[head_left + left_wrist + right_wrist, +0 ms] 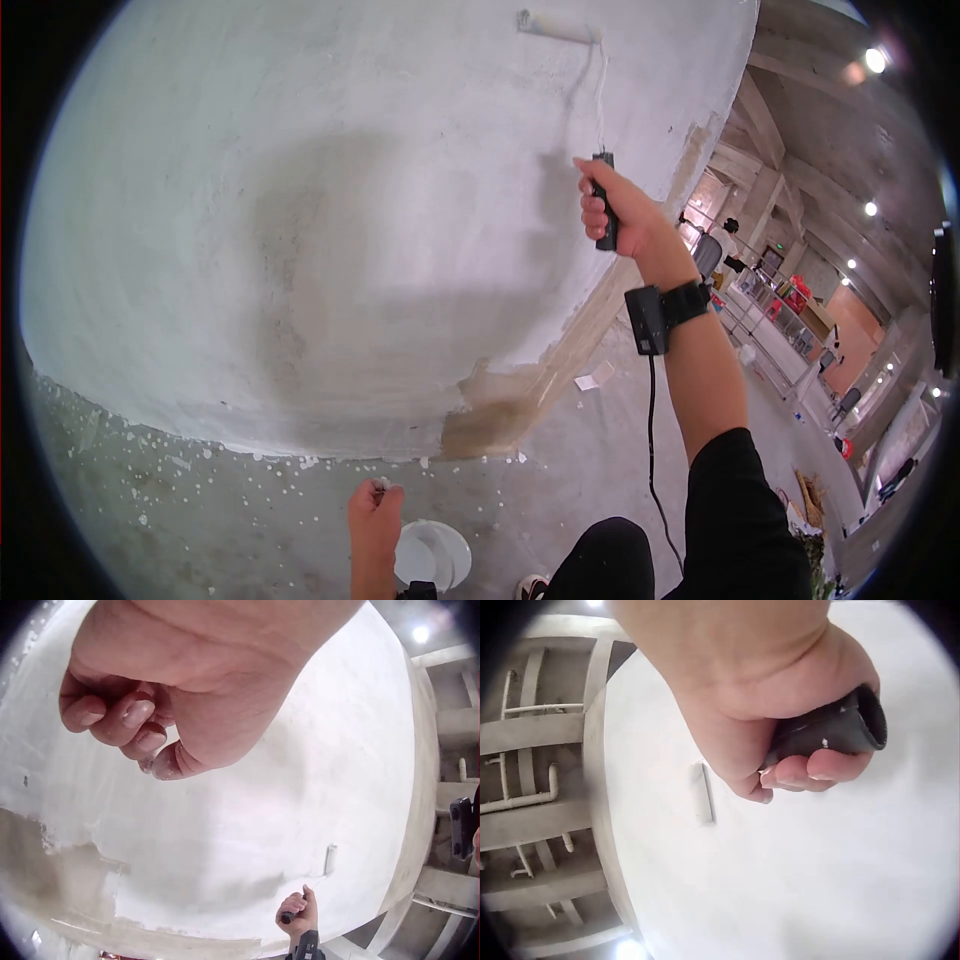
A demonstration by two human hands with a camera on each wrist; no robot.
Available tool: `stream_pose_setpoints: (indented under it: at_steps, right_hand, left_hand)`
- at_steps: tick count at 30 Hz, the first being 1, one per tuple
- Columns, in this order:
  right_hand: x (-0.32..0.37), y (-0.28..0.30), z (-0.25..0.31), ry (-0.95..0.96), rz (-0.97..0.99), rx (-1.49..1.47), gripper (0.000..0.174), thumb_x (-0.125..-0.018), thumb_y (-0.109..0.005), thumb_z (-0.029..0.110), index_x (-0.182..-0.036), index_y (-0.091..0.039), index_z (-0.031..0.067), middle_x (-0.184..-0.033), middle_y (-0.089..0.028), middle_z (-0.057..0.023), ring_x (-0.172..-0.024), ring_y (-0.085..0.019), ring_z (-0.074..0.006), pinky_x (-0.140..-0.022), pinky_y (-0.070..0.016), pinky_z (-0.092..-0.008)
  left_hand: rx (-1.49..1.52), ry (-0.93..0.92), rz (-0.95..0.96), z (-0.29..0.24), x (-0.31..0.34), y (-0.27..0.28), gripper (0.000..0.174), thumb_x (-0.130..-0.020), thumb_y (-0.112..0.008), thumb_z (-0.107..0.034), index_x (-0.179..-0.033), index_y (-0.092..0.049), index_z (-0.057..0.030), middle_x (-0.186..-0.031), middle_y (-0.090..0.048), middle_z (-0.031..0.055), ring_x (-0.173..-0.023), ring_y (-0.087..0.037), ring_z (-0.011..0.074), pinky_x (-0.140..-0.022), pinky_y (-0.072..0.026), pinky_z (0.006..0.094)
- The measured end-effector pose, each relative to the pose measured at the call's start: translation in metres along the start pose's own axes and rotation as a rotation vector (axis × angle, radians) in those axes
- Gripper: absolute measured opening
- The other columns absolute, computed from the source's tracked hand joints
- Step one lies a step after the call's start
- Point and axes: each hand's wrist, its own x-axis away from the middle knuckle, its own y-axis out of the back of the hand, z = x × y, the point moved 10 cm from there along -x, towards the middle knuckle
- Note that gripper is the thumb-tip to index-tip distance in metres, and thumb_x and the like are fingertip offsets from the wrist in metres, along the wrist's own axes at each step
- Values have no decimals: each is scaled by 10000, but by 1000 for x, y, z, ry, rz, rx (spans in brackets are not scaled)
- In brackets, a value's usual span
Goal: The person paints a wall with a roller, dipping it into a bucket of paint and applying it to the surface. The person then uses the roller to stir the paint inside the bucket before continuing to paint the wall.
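Observation:
My right hand [618,205] grips the black handle [825,731] of a paint roller, fingers wrapped round it and thumb along the handle. A thin wire frame runs up from the handle to the pale roller sleeve [558,27], which lies against the white wall [420,220] near its upper part. Low in front of the wall, my left hand [375,515] hangs with its fingers loosely curled. White smears mark its fingertips [137,714], and no tool shows in it. Beside and below this hand, a white bucket [460,555] stands on the floor.
Bare brownish patches [490,415] show along the wall's bottom and right edge. The grey floor [250,510] is spotted with white drips. A black cable [655,470] hangs from the right wrist camera. Railings [765,330] and another person [728,240] are farther back at right.

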Motion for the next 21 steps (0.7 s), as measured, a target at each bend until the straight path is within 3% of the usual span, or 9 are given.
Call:
stream_pose_setpoints:
  at_steps: [4, 7, 11, 14, 18, 21]
  right_hand:
    - [21, 3, -88, -191, 109, -90, 310, -888, -627, 333, -719, -455, 138, -478, -370, 28, -368, -362, -116, -357, -311, -285]
    - [48, 21, -179, -205, -18, -46, 307, -877, -633, 296, -687, -488, 103, -482, -436, -27, -360, -426, -160, -360, -349, -311]
    - [100, 18, -305, -409, -34, -155, 319, -872, -634, 243, -644, -462, 100, -469, -400, -16, -357, -395, -155, -366, -333, -318]
    - [127, 14, -362, -525, -36, -214, 329, -868, -639, 234, -632, -455, 98, -466, -394, -17, -355, -395, -155, -364, -331, -321]
    - [127, 13, -365, -530, -27, -198, 332, -868, -642, 231, -631, -451, 99, -464, -395, -17, -357, -398, -152, -366, -335, -320]
    - [98, 19, -308, -367, -68, -103, 322, -869, -645, 241, -644, -457, 107, -467, -402, -10, -359, -403, -147, -363, -337, -310]
  left_hand:
    - [57, -27, 5, 6, -6, 5, 60, -845, -635, -68, -845, -599, -20, -707, -545, -35, -650, -476, 40, -583, -369, 216]
    - [68, -19, -8, 6, -5, 7, 57, -849, -636, -67, -848, -602, -22, -714, -551, -37, -654, -477, 36, -581, -366, 220]
    - [-14, -3, 0, 4, 2, 4, 56, -853, -637, -67, -849, -601, -24, -712, -550, -41, -648, -470, 31, -571, -355, 213]
    - [-13, 11, -2, 4, 5, 3, 54, -856, -635, -68, -848, -600, -27, -705, -540, -48, -637, -455, 25, -563, -341, 201]
    - [21, -16, 30, -1, 9, 2, 62, -860, -632, -74, -843, -595, -27, -694, -532, -49, -629, -440, 21, -552, -331, 201]
    - [4, -27, 17, -4, 11, 3, 62, -861, -631, -74, -841, -594, -28, -694, -532, -48, -629, -440, 22, -552, -335, 207]
